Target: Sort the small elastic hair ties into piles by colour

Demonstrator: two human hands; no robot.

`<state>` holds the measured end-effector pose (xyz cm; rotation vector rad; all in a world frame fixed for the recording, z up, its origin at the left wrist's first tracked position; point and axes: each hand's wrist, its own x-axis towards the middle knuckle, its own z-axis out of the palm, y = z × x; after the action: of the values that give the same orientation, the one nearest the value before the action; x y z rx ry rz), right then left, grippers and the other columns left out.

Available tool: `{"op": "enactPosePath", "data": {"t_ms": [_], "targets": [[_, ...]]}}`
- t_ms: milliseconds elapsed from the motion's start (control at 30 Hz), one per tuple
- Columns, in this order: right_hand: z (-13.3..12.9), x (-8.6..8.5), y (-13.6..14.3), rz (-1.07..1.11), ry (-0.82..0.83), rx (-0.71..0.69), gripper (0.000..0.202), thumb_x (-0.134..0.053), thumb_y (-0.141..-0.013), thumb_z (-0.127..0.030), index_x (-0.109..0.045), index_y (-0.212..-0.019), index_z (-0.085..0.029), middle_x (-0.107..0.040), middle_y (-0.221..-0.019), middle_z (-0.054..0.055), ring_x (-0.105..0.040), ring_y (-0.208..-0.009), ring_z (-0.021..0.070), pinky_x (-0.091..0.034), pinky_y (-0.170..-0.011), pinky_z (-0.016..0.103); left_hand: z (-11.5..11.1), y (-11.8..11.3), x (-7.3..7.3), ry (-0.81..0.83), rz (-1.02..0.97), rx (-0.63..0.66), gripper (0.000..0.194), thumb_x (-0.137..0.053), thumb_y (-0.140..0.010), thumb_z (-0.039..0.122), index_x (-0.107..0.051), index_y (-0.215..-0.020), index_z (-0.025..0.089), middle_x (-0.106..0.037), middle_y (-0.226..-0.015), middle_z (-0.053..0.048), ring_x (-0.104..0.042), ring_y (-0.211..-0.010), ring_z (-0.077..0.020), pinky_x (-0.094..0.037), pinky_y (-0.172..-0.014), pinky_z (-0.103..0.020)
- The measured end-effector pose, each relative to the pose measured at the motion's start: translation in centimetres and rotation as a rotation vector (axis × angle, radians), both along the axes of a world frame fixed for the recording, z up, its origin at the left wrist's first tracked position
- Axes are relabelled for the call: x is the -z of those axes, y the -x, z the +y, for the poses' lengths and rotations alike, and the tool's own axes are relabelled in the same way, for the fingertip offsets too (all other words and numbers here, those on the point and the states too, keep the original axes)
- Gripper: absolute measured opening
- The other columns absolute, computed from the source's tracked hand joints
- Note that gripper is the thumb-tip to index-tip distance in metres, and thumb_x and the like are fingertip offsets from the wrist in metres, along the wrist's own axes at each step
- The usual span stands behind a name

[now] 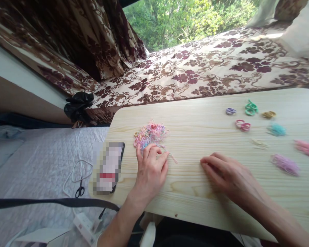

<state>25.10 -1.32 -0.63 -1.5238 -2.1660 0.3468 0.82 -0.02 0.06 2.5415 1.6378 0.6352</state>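
Note:
My left hand [152, 165] rests on the near side of a tangled pile of small coloured bands [150, 133], mostly pink with some yellow, blue and red. Its fingers are bent and apart, with the tips touching the pile. A thin pink strand [173, 157] lies just beyond its index finger. My right hand [224, 173] is over the middle of the table, thumb and index finger pressed together. Nothing shows at those tips, and the palm is hidden. To its right are a lilac bundle [285, 164] and a few cream strands [260, 144].
More small groups lie on the wooden table [185, 192]: purple [230, 111], green [251, 108], mustard [269, 114], red-pink [243, 125], turquoise [276, 129] and pink [307, 149]. A blurred-out phone [109, 168] lies at the left edge. Black scissors [80, 191] rest on the bed.

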Motion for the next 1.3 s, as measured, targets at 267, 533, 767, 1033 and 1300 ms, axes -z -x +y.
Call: {"op": "enactPosePath", "data": {"t_ms": [267,533,767,1033,1300], "targets": [[0.0,0.3,0.0,-0.018,-0.005,0.005,0.026,-0.043,-0.097,-0.029,-0.067,-0.088,-0.024,-0.067,-0.08,0.0,-0.062,-0.063,0.013,-0.043,-0.055,0.026,-1.3,-0.4,-0.4,0.044,-0.017,0.056,0.022,-0.054,-0.094,0.018,-0.069,-0.108,0.025,-0.063,-0.102,-0.006,-0.05,-0.123,-0.0268,-0.018,-0.116,-0.066],[-0.1,0.4,0.0,-0.023,-0.002,0.017,0.025,-0.044,-0.097,-0.03,-0.067,-0.089,-0.023,-0.067,-0.081,0.0,-0.062,-0.065,0.0142,-0.045,-0.059,0.027,-1.5,-0.9,-0.4,0.047,-0.026,0.137,0.02,-0.056,-0.093,0.019,-0.069,-0.106,0.026,-0.063,-0.104,-0.006,-0.05,-0.123,-0.0267,-0.02,-0.116,-0.064],[-0.2,0.3,0.0,-0.025,0.006,0.018,0.025,-0.044,-0.096,-0.029,-0.067,-0.089,-0.023,-0.067,-0.081,0.0,-0.062,-0.066,0.0142,-0.044,-0.059,0.027,-0.5,-0.8,-0.2,0.013,-0.001,-0.059,0.005,-0.065,-0.083,0.015,-0.065,-0.082,0.02,-0.065,-0.091,-0.004,-0.057,-0.108,-0.0253,-0.021,-0.116,-0.062],[-0.2,-0.1,0.1,-0.033,0.036,0.022,0.026,-0.042,-0.096,-0.029,-0.067,-0.088,-0.023,-0.068,-0.082,0.002,-0.061,-0.066,0.0142,-0.043,-0.058,0.027,0.5,-1.6,-0.5,0.05,0.075,-0.022,0.016,-0.059,-0.084,0.008,-0.06,-0.072,0.019,-0.066,-0.086,-0.003,-0.058,-0.1,-0.0238,-0.024,-0.113,-0.066],[-0.4,-0.6,0.3,0.028,0.054,-0.018,0.024,-0.043,-0.096,-0.025,-0.067,-0.092,-0.023,-0.067,-0.084,0.002,-0.062,-0.069,0.0138,-0.045,-0.062,0.027,0.4,-2.7,-0.7,0.018,-0.005,0.106,0.017,-0.055,-0.086,0.009,-0.059,-0.074,0.02,-0.065,-0.083,-0.002,-0.058,-0.102,-0.0213,-0.023,-0.118,-0.06]]}}
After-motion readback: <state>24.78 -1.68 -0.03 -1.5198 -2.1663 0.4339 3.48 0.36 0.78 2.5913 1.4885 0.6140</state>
